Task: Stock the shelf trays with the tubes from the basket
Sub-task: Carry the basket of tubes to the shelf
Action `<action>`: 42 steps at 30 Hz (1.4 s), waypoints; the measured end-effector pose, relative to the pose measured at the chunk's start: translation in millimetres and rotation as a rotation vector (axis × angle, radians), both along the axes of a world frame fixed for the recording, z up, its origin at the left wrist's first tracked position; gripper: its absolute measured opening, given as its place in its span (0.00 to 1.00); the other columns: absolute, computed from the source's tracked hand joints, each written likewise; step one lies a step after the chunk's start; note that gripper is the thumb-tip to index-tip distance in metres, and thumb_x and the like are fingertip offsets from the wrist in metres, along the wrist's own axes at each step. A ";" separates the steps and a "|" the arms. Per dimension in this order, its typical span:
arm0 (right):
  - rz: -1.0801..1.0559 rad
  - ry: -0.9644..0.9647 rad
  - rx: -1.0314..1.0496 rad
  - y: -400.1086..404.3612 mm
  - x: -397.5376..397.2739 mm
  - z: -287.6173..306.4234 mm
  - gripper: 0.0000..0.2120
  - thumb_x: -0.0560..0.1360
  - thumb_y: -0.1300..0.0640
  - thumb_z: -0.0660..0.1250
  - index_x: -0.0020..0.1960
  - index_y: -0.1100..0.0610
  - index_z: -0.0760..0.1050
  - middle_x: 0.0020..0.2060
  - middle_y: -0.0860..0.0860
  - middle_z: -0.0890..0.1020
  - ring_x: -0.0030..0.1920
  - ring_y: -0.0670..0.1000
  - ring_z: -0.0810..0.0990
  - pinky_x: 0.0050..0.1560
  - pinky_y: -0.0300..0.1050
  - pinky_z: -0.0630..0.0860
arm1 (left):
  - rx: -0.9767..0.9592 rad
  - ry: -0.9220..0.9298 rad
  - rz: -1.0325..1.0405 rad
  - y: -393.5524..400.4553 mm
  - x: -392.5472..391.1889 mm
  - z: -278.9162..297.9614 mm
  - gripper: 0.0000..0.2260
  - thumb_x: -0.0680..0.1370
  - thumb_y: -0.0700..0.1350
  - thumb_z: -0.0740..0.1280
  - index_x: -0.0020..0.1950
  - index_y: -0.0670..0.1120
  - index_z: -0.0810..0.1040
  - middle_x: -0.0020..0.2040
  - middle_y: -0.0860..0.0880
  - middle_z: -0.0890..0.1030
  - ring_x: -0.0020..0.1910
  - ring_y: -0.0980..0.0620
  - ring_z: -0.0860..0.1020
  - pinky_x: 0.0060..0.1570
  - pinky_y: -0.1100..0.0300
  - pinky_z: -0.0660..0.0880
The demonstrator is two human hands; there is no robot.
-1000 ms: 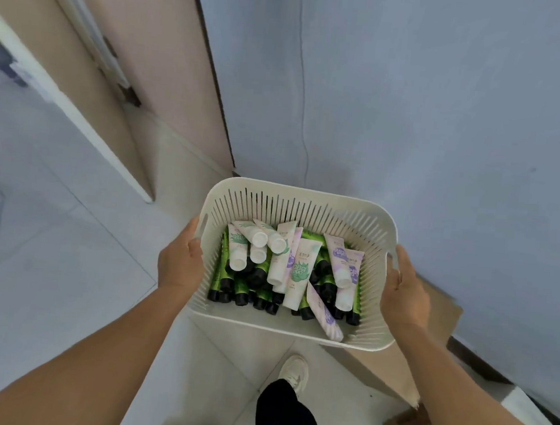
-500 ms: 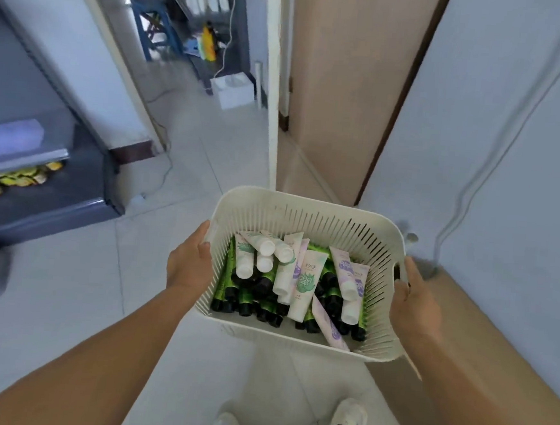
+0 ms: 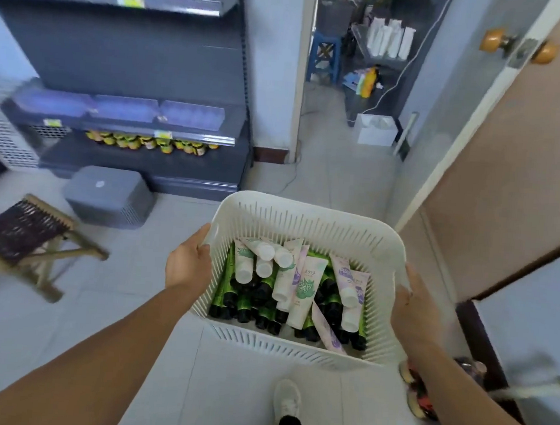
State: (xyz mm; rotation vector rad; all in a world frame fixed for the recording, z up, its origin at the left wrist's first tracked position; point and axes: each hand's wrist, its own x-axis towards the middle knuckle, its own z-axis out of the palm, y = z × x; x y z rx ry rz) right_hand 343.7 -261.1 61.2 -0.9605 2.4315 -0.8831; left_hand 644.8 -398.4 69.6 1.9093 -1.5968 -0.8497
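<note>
I carry a white slotted basket [image 3: 308, 214] in front of me, above the tiled floor. My left hand [image 3: 187, 265] grips its left rim and my right hand [image 3: 410, 309] grips its right rim. Inside lie several tubes [image 3: 306, 281]: white ones with green or purple print on top, green ones with black caps beneath. A dark shelf unit [image 3: 133, 63] stands at the far left. Its middle shelf holds clear trays [image 3: 122, 109] side by side.
A grey bin [image 3: 109, 195] and a folding stool [image 3: 25, 236] stand on the floor at the left, before the shelf. An open brown door [image 3: 516, 170] is at the right. A doorway ahead shows a blue stool [image 3: 324, 55] and clutter.
The view has swung left from the wall and door toward the shelf unit. Both hands keep their hold on the basket, and the tubes lie as before.
</note>
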 end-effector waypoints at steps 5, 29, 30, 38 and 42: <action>0.138 0.079 0.024 -77.3 25.7 -4.4 0.22 0.80 0.59 0.52 0.72 0.46 0.63 0.51 0.60 0.80 0.46 0.61 0.76 0.48 0.51 0.70 | 0.011 0.037 0.141 -35.2 45.9 1.7 0.21 0.81 0.42 0.53 0.73 0.57 0.66 0.45 0.47 0.81 0.37 0.49 0.76 0.42 0.57 0.77; 0.515 0.040 -0.006 -457.2 118.7 14.4 0.22 0.82 0.57 0.51 0.75 0.48 0.62 0.63 0.59 0.77 0.58 0.61 0.76 0.56 0.52 0.72 | -0.011 -0.044 0.565 -277.9 144.2 31.4 0.21 0.81 0.42 0.53 0.72 0.57 0.68 0.50 0.45 0.83 0.30 0.53 0.74 0.24 0.63 0.67; 0.524 0.036 -0.011 -467.8 125.5 15.9 0.22 0.82 0.57 0.52 0.74 0.48 0.62 0.62 0.59 0.78 0.58 0.61 0.77 0.56 0.51 0.72 | -0.011 -0.053 0.569 -286.3 150.9 30.9 0.21 0.82 0.42 0.53 0.72 0.58 0.68 0.53 0.45 0.82 0.30 0.54 0.74 0.24 0.63 0.67; 0.524 0.020 -0.027 -555.2 191.9 20.4 0.22 0.81 0.57 0.51 0.74 0.46 0.63 0.63 0.55 0.78 0.58 0.60 0.76 0.55 0.50 0.72 | 0.003 0.024 0.575 -374.3 222.3 15.4 0.20 0.81 0.43 0.54 0.71 0.58 0.69 0.49 0.47 0.82 0.31 0.51 0.76 0.26 0.62 0.70; 0.521 0.034 -0.038 -595.9 223.9 26.8 0.22 0.81 0.58 0.51 0.74 0.48 0.63 0.66 0.55 0.75 0.62 0.59 0.74 0.58 0.51 0.71 | 0.001 0.034 0.543 -420.4 254.4 23.1 0.20 0.82 0.42 0.54 0.72 0.57 0.69 0.42 0.48 0.81 0.33 0.50 0.77 0.28 0.59 0.73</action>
